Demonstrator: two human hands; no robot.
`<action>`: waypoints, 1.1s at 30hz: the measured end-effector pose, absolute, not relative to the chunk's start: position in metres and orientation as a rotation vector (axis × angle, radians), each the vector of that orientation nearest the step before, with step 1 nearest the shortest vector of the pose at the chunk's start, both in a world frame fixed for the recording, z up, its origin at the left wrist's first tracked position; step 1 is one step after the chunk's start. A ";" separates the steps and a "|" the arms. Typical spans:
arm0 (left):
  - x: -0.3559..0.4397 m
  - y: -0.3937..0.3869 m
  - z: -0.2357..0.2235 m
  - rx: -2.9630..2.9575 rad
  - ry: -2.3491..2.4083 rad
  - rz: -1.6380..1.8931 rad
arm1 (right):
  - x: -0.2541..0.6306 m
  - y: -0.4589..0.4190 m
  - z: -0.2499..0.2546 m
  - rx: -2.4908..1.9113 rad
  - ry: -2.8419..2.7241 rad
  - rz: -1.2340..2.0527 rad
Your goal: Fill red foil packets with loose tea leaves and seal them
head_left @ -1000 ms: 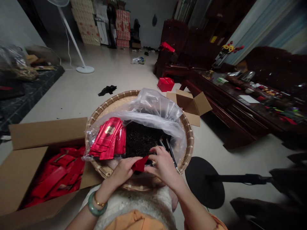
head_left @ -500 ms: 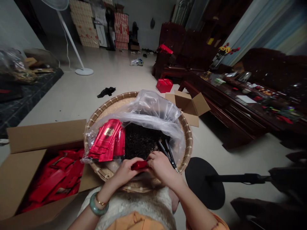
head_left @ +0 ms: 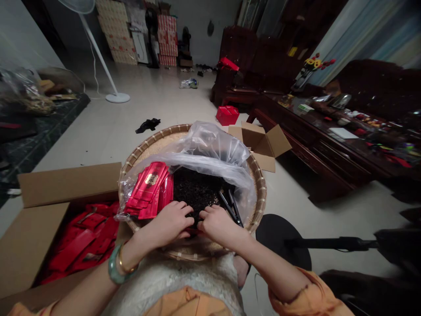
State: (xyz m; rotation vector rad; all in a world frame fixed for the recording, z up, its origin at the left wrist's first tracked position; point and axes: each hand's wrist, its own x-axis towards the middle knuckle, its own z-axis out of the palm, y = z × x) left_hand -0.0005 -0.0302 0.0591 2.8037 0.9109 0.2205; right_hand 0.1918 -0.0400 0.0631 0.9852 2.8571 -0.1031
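A red foil packet (head_left: 191, 234) shows dimly between my hands, mostly hidden under the fingers. My left hand (head_left: 173, 218) is curled at its left side, thumb low and fingers bent over it. From the right, my right hand (head_left: 215, 223) closes on the packet with bent fingers. Just beyond them, dark dry tea leaves (head_left: 194, 186) lie in a clear plastic bag (head_left: 213, 142) inside a round bamboo basket (head_left: 259, 193). A stack of flat red packets (head_left: 148, 191) rests left of the leaves. Black-handled tongs (head_left: 231, 206) lie beside my right hand.
An open carton (head_left: 69, 184) full of red packets stands at the left. Beyond the basket are another open carton (head_left: 274, 142) and a red box (head_left: 227, 115). A black round stand base (head_left: 283, 241) sits at the right, near a dark wooden table (head_left: 315, 145).
The packet was plainly visible between my hands; it is now lower and mostly covered. My left hand has moved slightly forward, fingers bent over it. The view has shifted a little.
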 end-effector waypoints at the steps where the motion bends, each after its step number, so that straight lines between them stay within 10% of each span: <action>1: 0.000 -0.029 0.060 2.821 0.901 0.196 | 0.191 -0.039 0.064 0.955 2.857 -0.098; 17: -0.019 -0.019 0.071 2.618 0.813 0.410 | 0.199 -0.030 0.095 1.222 2.925 -0.357; 22: -0.021 -0.009 0.046 2.080 1.154 0.805 | 0.207 -0.037 0.057 2.007 3.168 -1.373; 26: -0.008 -0.013 0.036 1.738 1.331 1.236 | 0.183 -0.063 -0.002 2.922 2.212 -2.664; 33: 0.035 -0.025 0.037 1.441 1.276 1.370 | 0.136 -0.058 -0.008 1.700 0.575 -4.331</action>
